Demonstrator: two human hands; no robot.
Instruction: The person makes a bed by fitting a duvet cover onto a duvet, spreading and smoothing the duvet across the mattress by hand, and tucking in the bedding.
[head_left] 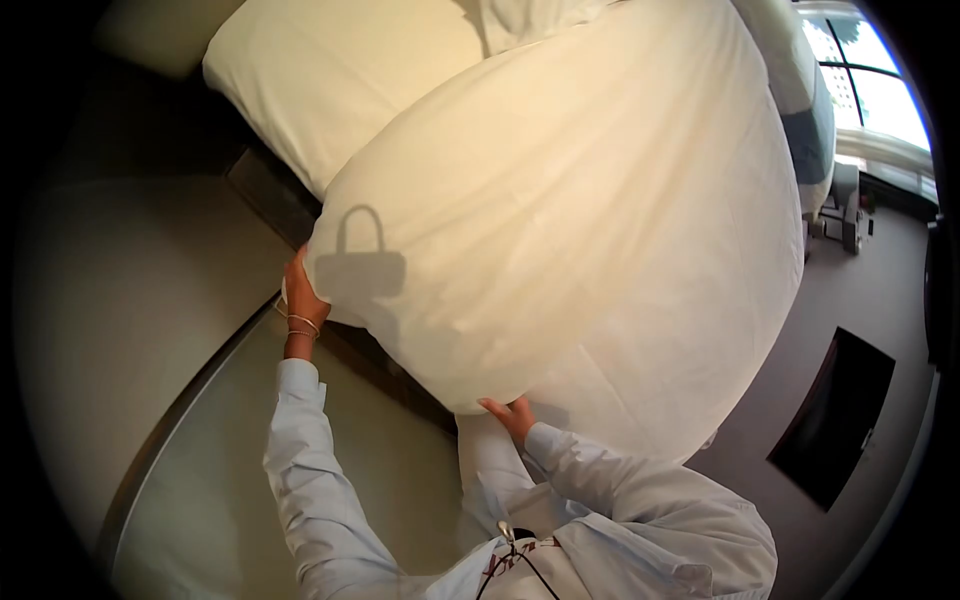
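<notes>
A large white duvet (580, 220) spreads over the bed, puffed up and softly creased, with a bag-shaped shadow on its left part. My left hand (306, 296), with thin bracelets at the wrist, is closed on the duvet's left edge; some of its fingers are hidden by the cloth. Closer to my body, my right hand (514, 416) grips the near edge, thumb on top and the other fingers partly out of sight. Beyond the duvet lies the white-sheeted mattress (340, 80), resting above a dark bed base (268, 197).
A pale greenish panel (240, 470) with a dark rim stands at lower left. On the right are a dark screen (835, 418), a window (870, 85) and another white bed-like piece with a blue-grey band (808, 145). My legs are close against the bed.
</notes>
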